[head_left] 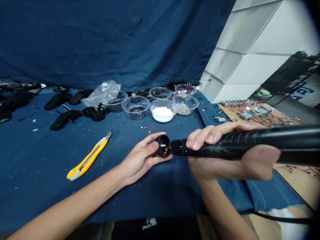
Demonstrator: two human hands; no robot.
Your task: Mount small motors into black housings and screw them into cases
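Observation:
My left hand grips a short black round part between thumb and fingers, its open end turned toward me. My right hand is wrapped round a long black tool that runs off to the right edge. The narrow left end of this tool is right beside the round part; whether they touch I cannot tell. Past my left hand, a small piece with a red wire lies on the blue cloth.
A yellow utility knife lies left on the blue cloth. Clear bowls, one with white grains, stand behind, beside a plastic bag. Black parts lie back left. Wired motors cover a board at right.

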